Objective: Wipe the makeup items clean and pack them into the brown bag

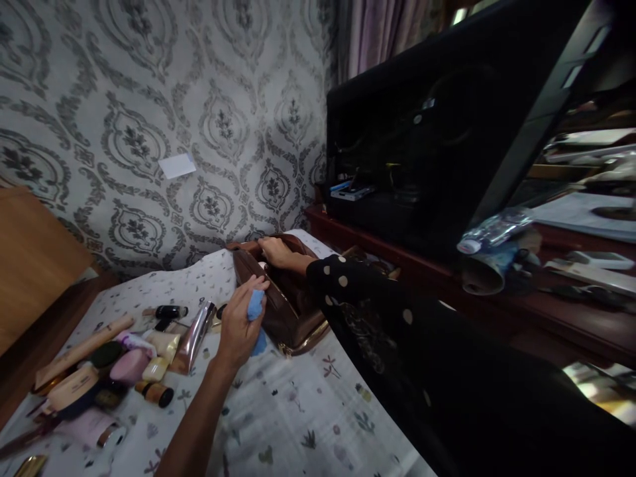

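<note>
A brown leather bag (288, 311) with a gold-trimmed edge lies on a white floral sheet (298, 411). My left hand (241, 324) is closed on a small blue cloth (255, 306), pressing it against the bag's near side. My right hand (275, 252), in a black polka-dot sleeve, grips the bag's top edge at the far side and holds it steady. Part of the bag is hidden behind my right arm.
Several cosmetics lie on the sheet to the left: a silver tube (196, 334), a black tube (169, 311), a pink jar (130, 366), a small brown bottle (156, 394). A dark wooden bench (497, 298) with a black case (437, 132) stands to the right. Patterned wallpaper behind.
</note>
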Available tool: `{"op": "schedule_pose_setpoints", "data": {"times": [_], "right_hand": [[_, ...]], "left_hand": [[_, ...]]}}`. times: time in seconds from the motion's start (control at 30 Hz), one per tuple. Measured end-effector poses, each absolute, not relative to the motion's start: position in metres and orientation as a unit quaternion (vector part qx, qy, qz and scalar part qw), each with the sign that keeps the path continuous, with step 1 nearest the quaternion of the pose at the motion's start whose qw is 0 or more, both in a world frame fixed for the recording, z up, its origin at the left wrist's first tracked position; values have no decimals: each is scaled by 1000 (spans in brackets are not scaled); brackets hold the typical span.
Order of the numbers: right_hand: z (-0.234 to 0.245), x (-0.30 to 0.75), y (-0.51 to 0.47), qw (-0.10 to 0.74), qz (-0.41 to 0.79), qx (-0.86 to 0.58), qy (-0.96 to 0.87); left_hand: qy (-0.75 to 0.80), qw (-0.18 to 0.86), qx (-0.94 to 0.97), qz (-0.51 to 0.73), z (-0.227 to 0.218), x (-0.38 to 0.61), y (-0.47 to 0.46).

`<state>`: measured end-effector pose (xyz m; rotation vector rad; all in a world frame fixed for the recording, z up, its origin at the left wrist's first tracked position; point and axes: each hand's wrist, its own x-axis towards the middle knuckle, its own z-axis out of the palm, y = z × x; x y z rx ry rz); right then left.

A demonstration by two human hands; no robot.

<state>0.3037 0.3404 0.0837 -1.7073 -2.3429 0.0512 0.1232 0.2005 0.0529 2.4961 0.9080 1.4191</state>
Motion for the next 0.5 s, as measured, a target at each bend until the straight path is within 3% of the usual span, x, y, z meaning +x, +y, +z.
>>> {"op": "schedule_pose_setpoints", "data": {"times": [0.5], "right_hand": [[116,298,308,76,-4,-638,-766]], "left_hand": [[295,67,832,464,54,121,202]]}}
